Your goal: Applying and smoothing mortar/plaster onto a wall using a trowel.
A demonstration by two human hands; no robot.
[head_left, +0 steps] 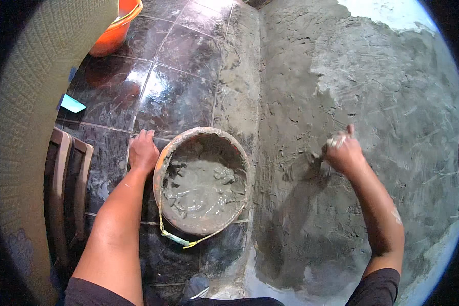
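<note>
My right hand (pixel 344 153) is closed round the handle of a trowel against the wall. The small dark edge of the trowel blade (pixel 316 160) shows at the hand's left; the rest is hidden. Wet grey cement (pixel 285 117) coats the wall around it with a rough, ridged surface. A bucket (pixel 204 131) of wet cement mortar (pixel 199 188) stands between my arms, its rim caked grey. My left hand (pixel 144 153) is just left of the bucket's rim, fingers loosely bent and apart, holding nothing visible.
Dark glossy floor tiles (pixel 183 97) lie beyond the bucket. An orange bucket (pixel 115 38) stands at the far left. Near the left edge are a brown plastic chair or stool (pixel 61 168) and a light-blue object (pixel 73 104). A textured beige covering (pixel 30 102) lines the left side.
</note>
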